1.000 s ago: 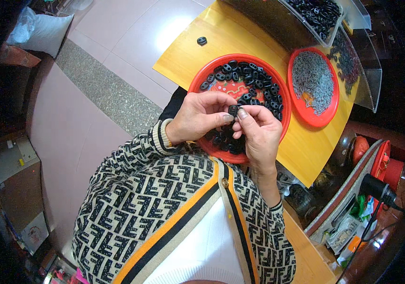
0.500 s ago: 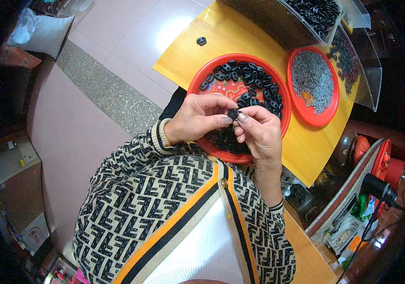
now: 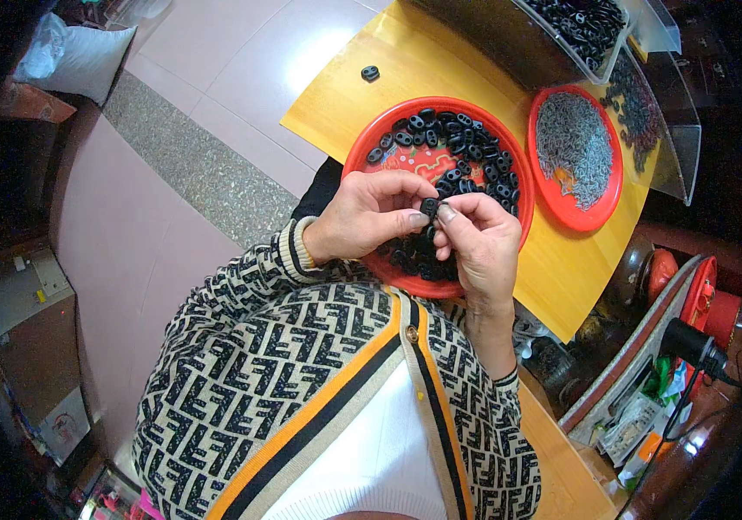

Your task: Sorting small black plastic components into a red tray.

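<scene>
Over a round red tray [image 3: 525, 186], my left hand [image 3: 355, 215] pinches a small black two-hole cord lock [image 3: 429, 207] between thumb and fingertips. My right hand [image 3: 482, 247] is closed right beside it, thumb against forefinger, with a small dark piece at the tips. The fingers hide most of that piece, so its kind does not show. Many black cord lock parts [image 3: 501, 178] lie along the tray's far and right sides, and more are under my hands. To the right, an oval red tray [image 3: 615, 178] holds a heap of small grey metal springs [image 3: 572, 139].
A single black cord lock [image 3: 370, 74] lies on the yellow tabletop [image 3: 432, 52]. Clear plastic bins [image 3: 601, 74] with black parts stand at the far right. A black cylindrical device with a cable [image 3: 692, 345] is at lower right. White sacks [image 3: 89, 61] sit at far left.
My right fingertips have drawn slightly to the right, away from the cord lock. The cord lock now shows more between the two hands, while my left hand has hardly moved.
</scene>
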The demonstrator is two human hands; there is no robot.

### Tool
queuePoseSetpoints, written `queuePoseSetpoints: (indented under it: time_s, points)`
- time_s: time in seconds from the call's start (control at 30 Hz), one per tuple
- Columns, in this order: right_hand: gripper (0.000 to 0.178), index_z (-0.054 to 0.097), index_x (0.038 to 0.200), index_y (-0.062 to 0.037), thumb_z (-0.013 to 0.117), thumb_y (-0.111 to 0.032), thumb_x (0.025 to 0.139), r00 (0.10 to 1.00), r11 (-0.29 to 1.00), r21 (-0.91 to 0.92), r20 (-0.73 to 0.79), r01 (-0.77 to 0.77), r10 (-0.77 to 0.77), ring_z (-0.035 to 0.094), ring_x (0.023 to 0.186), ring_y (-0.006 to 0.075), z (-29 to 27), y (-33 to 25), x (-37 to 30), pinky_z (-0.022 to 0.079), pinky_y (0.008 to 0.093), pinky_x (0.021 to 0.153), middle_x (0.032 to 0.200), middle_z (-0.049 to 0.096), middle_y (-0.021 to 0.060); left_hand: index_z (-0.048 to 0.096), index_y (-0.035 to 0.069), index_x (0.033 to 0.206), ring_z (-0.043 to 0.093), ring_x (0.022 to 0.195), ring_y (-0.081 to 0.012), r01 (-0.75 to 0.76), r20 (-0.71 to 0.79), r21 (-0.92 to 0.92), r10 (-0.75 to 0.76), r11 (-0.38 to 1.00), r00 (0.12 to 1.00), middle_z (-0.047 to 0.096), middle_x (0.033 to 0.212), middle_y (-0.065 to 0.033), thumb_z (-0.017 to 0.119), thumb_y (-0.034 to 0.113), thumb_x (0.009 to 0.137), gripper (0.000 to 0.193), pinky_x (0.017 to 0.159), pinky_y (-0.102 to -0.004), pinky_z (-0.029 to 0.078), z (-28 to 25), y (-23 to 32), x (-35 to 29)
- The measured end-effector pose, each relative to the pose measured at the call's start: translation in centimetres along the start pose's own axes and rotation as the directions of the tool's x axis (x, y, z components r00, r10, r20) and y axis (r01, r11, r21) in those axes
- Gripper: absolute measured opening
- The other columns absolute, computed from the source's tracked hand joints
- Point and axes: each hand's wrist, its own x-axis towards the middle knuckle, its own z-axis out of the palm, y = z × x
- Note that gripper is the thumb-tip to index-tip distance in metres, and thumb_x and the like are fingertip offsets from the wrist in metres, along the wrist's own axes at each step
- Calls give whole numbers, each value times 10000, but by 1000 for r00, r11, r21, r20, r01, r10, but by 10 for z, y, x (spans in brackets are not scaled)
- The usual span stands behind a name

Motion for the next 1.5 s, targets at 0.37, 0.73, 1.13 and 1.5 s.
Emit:
queuePoseSetpoints:
  time_s: [0.37, 0.73, 1.13, 1.5]
  points:
    - [68, 581, 832, 29, 576, -27, 793, 1000, 1000, 1, -15, 6, -6, 534, 527, 63, 2, 3, 1, 446, 168, 441, 678, 583, 48, 544, -21, 1012, 508, 697, -47, 3, -20, 21, -3, 1000, 1000, 541, 787, -1, 572, 3, 801, 214, 595, -168, 424, 0, 0, 0]
    - [147, 576, 893, 43, 617, -27, 771, 956, 958, 225, 269, -179, 116, 589, 574, 121, -18, 5, 10, 493, 195, 478, 742, 612, 102, 563, -29, 979, 535, 733, -75, -113, 31, 69, 111, 991, 993, 568, 801, -25, 587, 12, 791, 194, 631, -195, 440, 1, 5, 0]
    - [173, 556, 870, 36, 642, -64, 757, 869, 929, 227, 468, -293, 160, 589, 559, 133, -27, 4, 15, 491, 203, 476, 707, 598, 96, 595, -13, 909, 587, 712, -188, -338, 195, 473, 278, 814, 941, 595, 784, -106, 621, 1, 724, 187, 651, -265, 459, 4, 13, 2]
    - [159, 558, 903, 51, 605, -28, 774, 868, 911, 255, 462, -323, 179, 597, 597, 150, -32, 1, 16, 505, 220, 524, 732, 602, 118, 582, -2, 1011, 589, 750, -219, -384, 239, 448, 306, 807, 922, 590, 808, -128, 587, -45, 717, 297, 664, -288, 461, 5, 17, 6]
